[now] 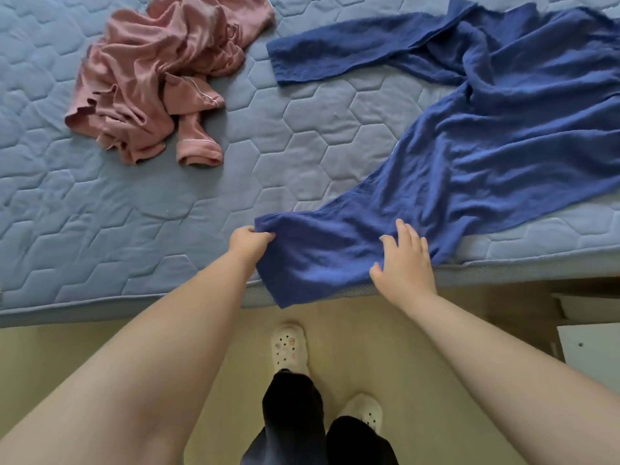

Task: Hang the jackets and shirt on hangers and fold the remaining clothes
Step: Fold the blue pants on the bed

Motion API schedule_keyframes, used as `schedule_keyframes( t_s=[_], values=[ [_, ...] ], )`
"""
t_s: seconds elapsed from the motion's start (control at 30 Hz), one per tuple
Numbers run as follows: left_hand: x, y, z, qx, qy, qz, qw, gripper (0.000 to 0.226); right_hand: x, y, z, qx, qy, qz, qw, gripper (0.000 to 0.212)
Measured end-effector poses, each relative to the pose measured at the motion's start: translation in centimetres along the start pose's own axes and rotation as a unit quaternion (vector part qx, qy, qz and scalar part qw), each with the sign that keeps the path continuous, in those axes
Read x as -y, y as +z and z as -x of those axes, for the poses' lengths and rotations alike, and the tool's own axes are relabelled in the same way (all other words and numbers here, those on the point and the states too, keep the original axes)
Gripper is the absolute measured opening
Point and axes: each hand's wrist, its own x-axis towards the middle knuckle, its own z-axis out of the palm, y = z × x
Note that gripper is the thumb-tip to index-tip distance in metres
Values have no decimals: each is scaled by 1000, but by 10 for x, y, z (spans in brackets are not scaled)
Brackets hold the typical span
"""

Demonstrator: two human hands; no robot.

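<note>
We are reaching both bare forearms up from the bottom of the view, over our dark trousers and white clogs (289, 347), toward the near edge of the quilted blue mattress (100, 213).

At the far left of the mattress a crumpled pink garment (157, 78) is lying in a heap, well apart from our hands. Our left hand (250, 241) is pinching the near left corner of the blue garment (486, 146), fingers curled round the cloth. That garment is sprawling across the right half of the mattress, one long sleeve stretching leftward at the top and its near end drooping over the edge. Our right hand (402, 263) is lying on that near end, fingers straight and spread, pressing and gripping nothing. The hands are apart, with blue cloth between them.

We are judging this to be the straightening step for the blue piece. Whether it is a jacket to hang or a piece to fold, we cannot tell, and no hanger is showing. Next, the bunched cloth is calling for a pull and a smoothing sweep.
</note>
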Motion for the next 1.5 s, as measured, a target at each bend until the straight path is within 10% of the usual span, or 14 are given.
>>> schedule_keyframes(
  t_s=[0.37,0.77,1.03,1.3,1.5],
  values=[
    [17,10,-21,92,-68,180,977,10,73,1,-104,34,-132,102,985,53],
    [-15,-62,-61,41,45,85,995,11,139,-53,-168,-12,-138,111,984,21],
    [5,-48,-54,79,-42,92,992,28,139,-25,-136,-58,-129,87,986,37],
    [28,-23,-11,110,-180,225,951,15,83,21,-56,68,-212,199,954,46],
    [53,-42,2,62,-117,-7,991,8,94,34,-40,109,-206,107,966,37]
  ],
)
